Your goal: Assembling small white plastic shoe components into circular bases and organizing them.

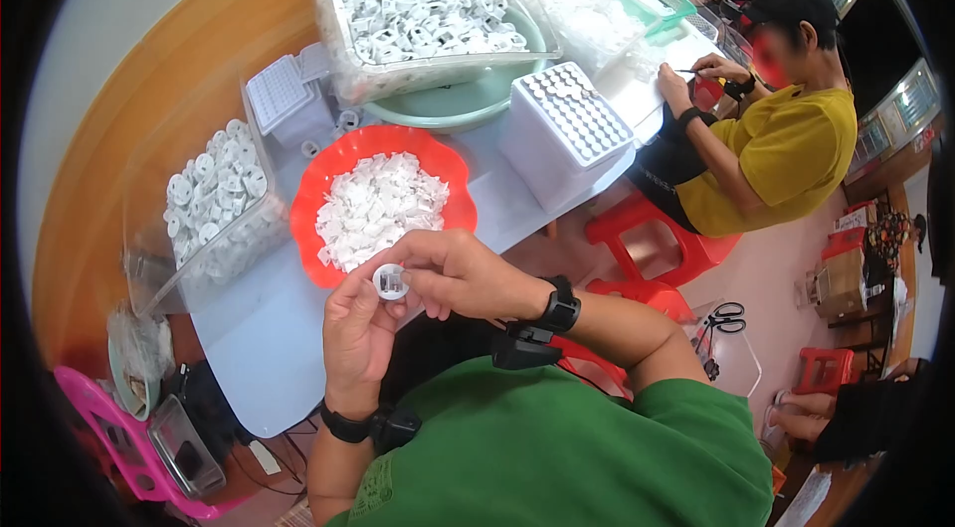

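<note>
We see a small round white plastic part (pixel 390 281), smooth, faintly shiny. Red bowl (pixel 328 169): glossy plastic, filled with matt white plastic pieces (pixel 378 209). Clear bins (pixel 338 50): transparent plastic, slightly glossy. Table (pixel 259 328): smooth, matt, pale grey-blue. Red stools (pixel 647 229) are shiny plastic. We note a green sleeve (pixel 597 447), matt cloth. Wrist bands (pixel 560 306) matt black.

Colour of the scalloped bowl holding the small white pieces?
Red-orange bowl, seen clearly in the head view.
</note>
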`<state>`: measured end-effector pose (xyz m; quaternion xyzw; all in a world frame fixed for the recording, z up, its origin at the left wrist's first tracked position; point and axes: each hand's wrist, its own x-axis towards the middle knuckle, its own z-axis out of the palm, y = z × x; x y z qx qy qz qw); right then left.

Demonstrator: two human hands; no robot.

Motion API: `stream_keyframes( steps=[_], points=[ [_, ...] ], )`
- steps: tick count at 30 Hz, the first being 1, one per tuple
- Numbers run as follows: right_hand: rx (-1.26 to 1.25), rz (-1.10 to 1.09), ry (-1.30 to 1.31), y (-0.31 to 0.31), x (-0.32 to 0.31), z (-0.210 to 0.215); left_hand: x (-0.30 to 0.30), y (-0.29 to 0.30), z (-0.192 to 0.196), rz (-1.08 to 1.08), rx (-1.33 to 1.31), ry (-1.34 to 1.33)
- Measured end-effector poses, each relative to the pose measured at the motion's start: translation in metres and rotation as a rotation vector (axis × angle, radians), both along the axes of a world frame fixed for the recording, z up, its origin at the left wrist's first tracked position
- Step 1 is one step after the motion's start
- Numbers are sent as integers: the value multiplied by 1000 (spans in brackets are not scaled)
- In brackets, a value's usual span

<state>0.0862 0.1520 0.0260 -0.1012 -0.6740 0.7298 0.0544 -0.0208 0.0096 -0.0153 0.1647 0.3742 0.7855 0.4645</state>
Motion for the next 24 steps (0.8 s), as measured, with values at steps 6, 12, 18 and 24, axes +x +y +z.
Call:
stream_keyframes(
  steps=[6, 12, 18, 24],
  points=[
    [209, -99, 78, 5, 6, 3, -1, 9, -2, -77, 23, -50],
    [488, -243, 153, 25, 26, 13, 5, 19, 8, -148, 16, -30],
    [710, -671, 88, 99, 74, 54, 4, 12, 8, -113, 16, -34],
    [1205, -773, 77, 205, 101, 35, 1, 13, 2, -172, 25, -9]
  ],
)
